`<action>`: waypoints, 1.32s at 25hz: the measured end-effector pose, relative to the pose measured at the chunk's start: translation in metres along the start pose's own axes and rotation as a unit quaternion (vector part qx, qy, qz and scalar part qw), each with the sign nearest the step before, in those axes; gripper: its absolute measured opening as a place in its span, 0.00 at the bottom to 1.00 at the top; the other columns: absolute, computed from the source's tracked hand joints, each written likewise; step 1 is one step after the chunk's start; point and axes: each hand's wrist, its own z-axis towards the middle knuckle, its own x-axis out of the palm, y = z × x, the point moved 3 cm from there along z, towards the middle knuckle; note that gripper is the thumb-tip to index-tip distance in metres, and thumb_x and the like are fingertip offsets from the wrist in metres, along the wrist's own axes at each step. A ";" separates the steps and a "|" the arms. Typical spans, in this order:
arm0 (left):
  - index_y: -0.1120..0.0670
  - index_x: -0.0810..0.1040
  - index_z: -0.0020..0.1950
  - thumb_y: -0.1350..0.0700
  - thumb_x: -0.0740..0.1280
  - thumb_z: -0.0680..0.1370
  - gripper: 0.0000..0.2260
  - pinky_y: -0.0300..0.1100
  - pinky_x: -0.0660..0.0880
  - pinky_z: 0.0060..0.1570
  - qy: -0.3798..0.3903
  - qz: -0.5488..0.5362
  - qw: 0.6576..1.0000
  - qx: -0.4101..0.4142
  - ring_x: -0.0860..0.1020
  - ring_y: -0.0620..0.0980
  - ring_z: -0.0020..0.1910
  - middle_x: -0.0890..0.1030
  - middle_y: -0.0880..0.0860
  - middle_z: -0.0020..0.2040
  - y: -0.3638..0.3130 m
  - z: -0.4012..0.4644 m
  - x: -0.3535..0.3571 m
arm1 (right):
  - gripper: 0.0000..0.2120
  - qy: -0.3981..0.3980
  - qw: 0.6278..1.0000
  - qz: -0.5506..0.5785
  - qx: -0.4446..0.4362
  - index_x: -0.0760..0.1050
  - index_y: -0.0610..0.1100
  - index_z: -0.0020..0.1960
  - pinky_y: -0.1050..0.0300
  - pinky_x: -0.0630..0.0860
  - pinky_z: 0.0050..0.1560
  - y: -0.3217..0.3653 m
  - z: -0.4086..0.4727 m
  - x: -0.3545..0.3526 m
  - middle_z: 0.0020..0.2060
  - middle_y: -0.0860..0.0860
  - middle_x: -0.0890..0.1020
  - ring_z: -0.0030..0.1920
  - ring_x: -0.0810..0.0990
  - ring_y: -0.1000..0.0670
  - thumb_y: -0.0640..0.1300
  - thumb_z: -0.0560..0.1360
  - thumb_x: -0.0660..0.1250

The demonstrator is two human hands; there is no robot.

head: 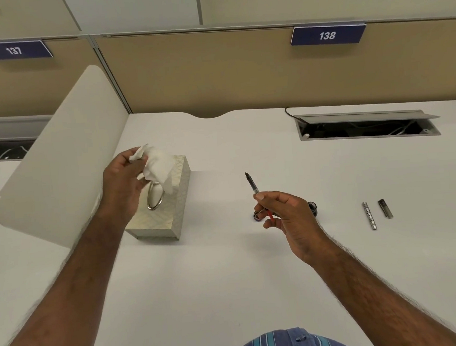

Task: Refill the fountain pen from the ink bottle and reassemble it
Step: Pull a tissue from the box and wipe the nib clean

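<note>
My right hand [286,217] holds the fountain pen's nib section [252,184] with its clear converter and red end, nib pointing up and away. Behind that hand the dark ink bottle [312,208] is mostly hidden, and its cap [257,216] lies on the desk under my fingers. The silver pen barrel [369,215] and the dark pen cap [385,208] lie side by side on the right. My left hand [124,185] grips a white tissue [157,164] above the beige tissue box [170,214].
A white curved divider panel [58,157] stands at the left of the white desk [228,267]. An open cable tray [366,126] with wires sits at the back right. Partition walls carry signs 137 and 138.
</note>
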 end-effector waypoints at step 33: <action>0.56 0.82 0.62 0.40 0.61 0.84 0.22 0.52 0.71 0.71 0.075 0.131 0.924 -0.351 0.80 0.55 0.63 0.84 0.56 0.63 0.157 -0.171 0.139 | 0.10 0.001 1.000 0.000 0.009 0.88 0.40 0.53 0.53 0.78 0.42 0.012 -0.047 -0.119 0.43 0.46 0.86 0.43 0.82 0.48 0.46 0.78 0.75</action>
